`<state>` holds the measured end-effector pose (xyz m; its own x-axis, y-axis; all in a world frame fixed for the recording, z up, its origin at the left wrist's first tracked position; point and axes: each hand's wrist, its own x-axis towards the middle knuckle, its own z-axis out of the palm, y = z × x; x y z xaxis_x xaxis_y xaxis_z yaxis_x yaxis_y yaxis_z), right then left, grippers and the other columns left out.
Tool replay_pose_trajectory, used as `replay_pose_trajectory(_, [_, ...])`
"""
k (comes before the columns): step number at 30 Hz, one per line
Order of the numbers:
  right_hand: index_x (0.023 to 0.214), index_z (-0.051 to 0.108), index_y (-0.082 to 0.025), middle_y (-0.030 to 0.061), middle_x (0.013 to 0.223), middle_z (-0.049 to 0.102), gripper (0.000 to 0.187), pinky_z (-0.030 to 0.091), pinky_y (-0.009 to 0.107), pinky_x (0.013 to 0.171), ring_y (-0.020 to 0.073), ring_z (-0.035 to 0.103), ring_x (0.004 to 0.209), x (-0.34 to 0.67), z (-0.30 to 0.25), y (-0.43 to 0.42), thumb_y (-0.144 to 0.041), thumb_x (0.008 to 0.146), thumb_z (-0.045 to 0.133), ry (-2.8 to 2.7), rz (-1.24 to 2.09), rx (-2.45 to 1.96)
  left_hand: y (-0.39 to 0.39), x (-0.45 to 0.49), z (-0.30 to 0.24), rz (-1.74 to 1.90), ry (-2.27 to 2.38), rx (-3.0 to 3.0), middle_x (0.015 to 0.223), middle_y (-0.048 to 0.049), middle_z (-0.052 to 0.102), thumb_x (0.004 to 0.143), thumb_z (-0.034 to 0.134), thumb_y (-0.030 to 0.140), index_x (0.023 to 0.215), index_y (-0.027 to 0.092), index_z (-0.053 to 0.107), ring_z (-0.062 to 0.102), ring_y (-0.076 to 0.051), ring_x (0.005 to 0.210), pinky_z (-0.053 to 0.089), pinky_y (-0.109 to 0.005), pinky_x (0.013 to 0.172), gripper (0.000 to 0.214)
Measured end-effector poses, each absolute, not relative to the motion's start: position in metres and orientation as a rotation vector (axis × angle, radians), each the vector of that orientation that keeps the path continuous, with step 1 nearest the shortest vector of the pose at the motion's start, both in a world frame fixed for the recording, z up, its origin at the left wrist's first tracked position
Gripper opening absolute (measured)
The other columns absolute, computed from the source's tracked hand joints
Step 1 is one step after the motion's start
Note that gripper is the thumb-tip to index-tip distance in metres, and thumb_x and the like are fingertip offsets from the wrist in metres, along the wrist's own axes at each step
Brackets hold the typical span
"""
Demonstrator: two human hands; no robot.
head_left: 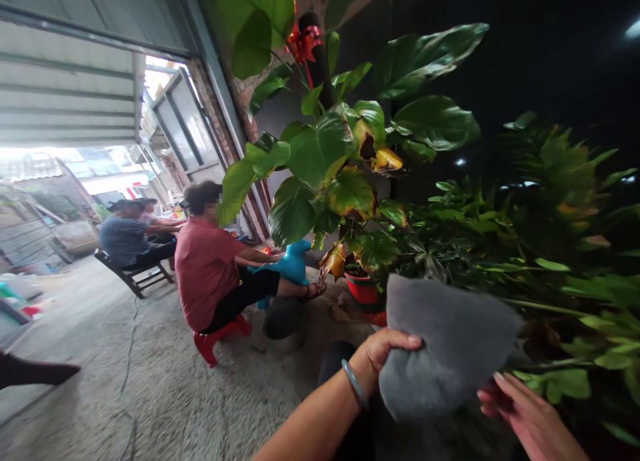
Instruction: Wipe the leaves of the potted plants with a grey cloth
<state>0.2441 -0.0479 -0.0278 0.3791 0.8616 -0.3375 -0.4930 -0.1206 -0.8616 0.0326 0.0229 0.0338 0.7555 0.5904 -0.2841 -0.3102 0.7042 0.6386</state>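
Gripping a gray cloth (445,348), the left hand (377,358) is at lower center; the right hand (520,401), lower right, is by its edge, grip unclear.

Daylight admitted from left; outdoors beyond pale ribbed metal panel (65,81) washed out. Right side sunk in near-black, pricked by small glare spots (633,29). Sheen caught on broad green leaves (435,122). Flat grey sheet (445,344) blurred along right edge.

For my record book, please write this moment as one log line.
left hand: holds gray fabric piece | right hand: at its lower-right edge, contact unclear | nearby: red plant pot
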Motion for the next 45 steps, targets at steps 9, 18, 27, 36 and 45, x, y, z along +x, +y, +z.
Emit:
replay_pose_trajectory(9, [0.064,0.069,-0.021,0.0045,0.063,0.072,0.040,0.054,0.030,0.048,0.0222,0.065,0.054,0.243,-0.028,-0.046,-0.044,0.035,0.086,-0.354,1.287,-1.223,0.030,0.063,0.005,0.514,0.596,0.471,0.071,-0.0066,0.074,0.073,0.064,0.022,0.093,0.004,0.070,0.067,-0.016,0.062,0.049,-0.027,0.073,0.028])
replay_pose_trajectory(18, [0.063,0.068,-0.022,0.0038,0.061,0.071,0.042,0.052,0.028,0.045,0.0201,0.063,0.052,0.242,-0.024,-0.048,-0.040,0.029,0.087,-0.313,1.257,-1.228,0.027,0.040,0.058,0.603,0.438,0.558,0.076,-0.0070,0.075,0.067,0.067,0.025,0.103,0.006,0.069,0.069,-0.020,0.071,0.048,-0.029,0.076,0.041])
replay_pose_trajectory(27, [0.063,0.067,-0.018,0.0076,0.061,0.072,0.045,0.053,0.029,0.046,0.0214,0.065,0.051,0.244,-0.025,-0.047,-0.038,0.028,0.088,-0.230,1.318,-1.207,0.025,0.063,-0.011,0.490,0.581,0.421,0.068,-0.0069,0.073,0.069,0.069,0.022,0.084,0.005,0.071,0.066,-0.015,0.058,0.047,-0.026,0.071,0.023])
replay_pose_trajectory(36, [0.061,0.071,-0.019,0.0055,0.061,0.072,0.051,0.052,0.026,0.043,0.0182,0.063,0.049,0.239,-0.011,-0.048,-0.040,0.019,0.090,-0.244,1.269,-1.175,0.037,0.041,0.070,0.651,0.385,0.549,0.083,-0.0088,0.076,0.065,0.068,0.024,0.108,0.005,0.067,0.070,-0.022,0.079,0.048,-0.031,0.084,0.047])
replay_pose_trajectory(45, [0.063,0.069,-0.020,0.0038,0.061,0.071,0.043,0.053,0.029,0.046,0.0208,0.064,0.051,0.249,-0.031,-0.049,-0.038,0.031,0.090,-0.239,1.297,-1.170,0.026,0.053,-0.006,0.438,0.624,0.498,0.068,-0.0075,0.073,0.069,0.064,0.016,0.089,0.002,0.070,0.066,-0.015,0.060,0.048,-0.027,0.072,0.025])
